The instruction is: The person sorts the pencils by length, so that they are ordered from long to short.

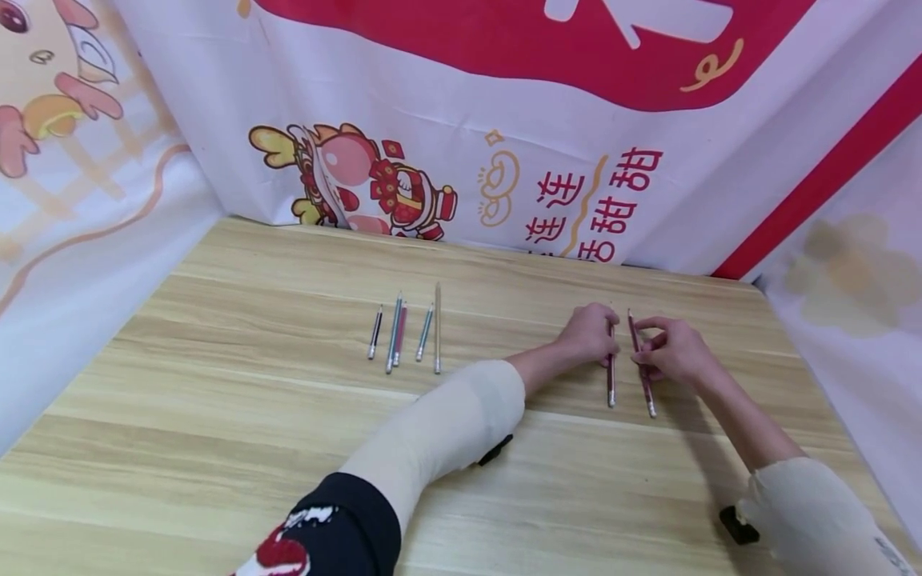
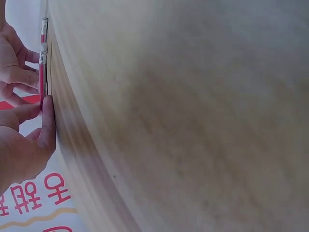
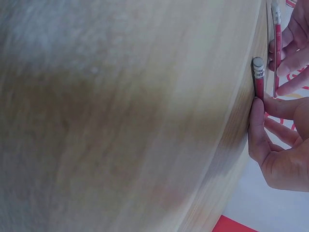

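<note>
Toward the right side of the wooden table, my left hand (image 1: 589, 332) pinches a dark red pencil (image 1: 611, 386) between thumb and fingers. The pencil's white eraser end points toward me. Just to its right, my right hand (image 1: 677, 352) pinches a second dark red pencil (image 1: 647, 390), slightly slanted, its eraser end also nearer me. A narrow gap separates the two pencils. In the left wrist view, fingertips grip the red pencil (image 2: 41, 79) low over the table. The right wrist view has the other pencil (image 3: 259, 87) between thumb and forefinger, its round eraser facing the camera.
Left of my hands lies a loose row of several pencils: a short dark one (image 1: 375, 332), a blue one (image 1: 394, 332), a mauve one (image 1: 400, 336), a shorter blue one (image 1: 425, 332) and a long tan one (image 1: 437, 336). A printed cloth (image 1: 446, 104) hangs behind the table (image 1: 216, 400).
</note>
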`<state>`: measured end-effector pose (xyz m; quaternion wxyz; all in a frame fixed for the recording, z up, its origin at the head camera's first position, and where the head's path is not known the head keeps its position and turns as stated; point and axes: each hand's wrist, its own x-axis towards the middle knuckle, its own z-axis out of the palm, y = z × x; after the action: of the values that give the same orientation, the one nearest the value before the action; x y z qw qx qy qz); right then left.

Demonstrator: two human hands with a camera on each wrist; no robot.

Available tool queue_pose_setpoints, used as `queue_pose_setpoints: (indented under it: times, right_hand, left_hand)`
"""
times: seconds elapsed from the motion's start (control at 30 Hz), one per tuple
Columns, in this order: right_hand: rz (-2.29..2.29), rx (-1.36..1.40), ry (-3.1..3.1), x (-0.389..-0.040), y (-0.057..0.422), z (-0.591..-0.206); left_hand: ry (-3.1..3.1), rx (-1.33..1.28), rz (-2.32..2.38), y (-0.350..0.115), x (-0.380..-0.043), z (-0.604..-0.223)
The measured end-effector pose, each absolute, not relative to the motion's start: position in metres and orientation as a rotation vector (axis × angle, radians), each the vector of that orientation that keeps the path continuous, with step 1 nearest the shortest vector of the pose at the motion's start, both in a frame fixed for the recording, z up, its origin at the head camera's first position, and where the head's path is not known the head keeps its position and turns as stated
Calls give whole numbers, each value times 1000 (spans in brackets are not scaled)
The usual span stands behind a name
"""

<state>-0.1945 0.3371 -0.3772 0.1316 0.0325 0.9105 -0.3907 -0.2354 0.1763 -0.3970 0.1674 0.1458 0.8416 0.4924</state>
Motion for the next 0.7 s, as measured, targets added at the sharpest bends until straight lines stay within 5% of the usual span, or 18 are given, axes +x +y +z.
queue_pose_setpoints:
  times: [0.7]
  right_hand:
    - [-1127, 109, 2631, -194, 338, -378]
  left_hand:
    - [2372, 479, 1345, 177, -241, -399]
